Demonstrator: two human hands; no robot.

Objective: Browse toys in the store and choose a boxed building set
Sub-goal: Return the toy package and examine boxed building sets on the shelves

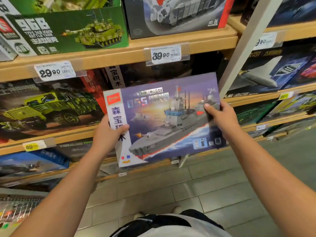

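The left hand [109,132] gripped the left edge of the warship box [164,118], thumb pressed across the white strip on its front and fingers hidden behind. The right hand [220,115] gripped the right edge the same way, thumb laid on the picture near the ship's stern and the rest of the fingers wrapped behind. Both hands were closed on the box, which they held up between them at about chest height, front face toward the person and tilted a little, its right side higher than its left. It was clear of the shelves, in front of the middle tier.

Behind the box stood wooden shelves [119,57] packed with other building sets: a green tank box [71,33] on the upper tier, a grey vehicle box [174,14] beside it, and a green truck box [47,106] on the middle tier to the left. Price tags [165,54] hung from the shelf edges. A pale upright post [242,43] divided this bay from the next one on the right. Grey floor tiles [196,182] showed below.

The step in hand looked like inspection of a candidate: the set was off the shelf and being read. The next move would probably call for a decision, either turning the box over to check its back, which needs a regrip along the edges, or keeping it as the choice.
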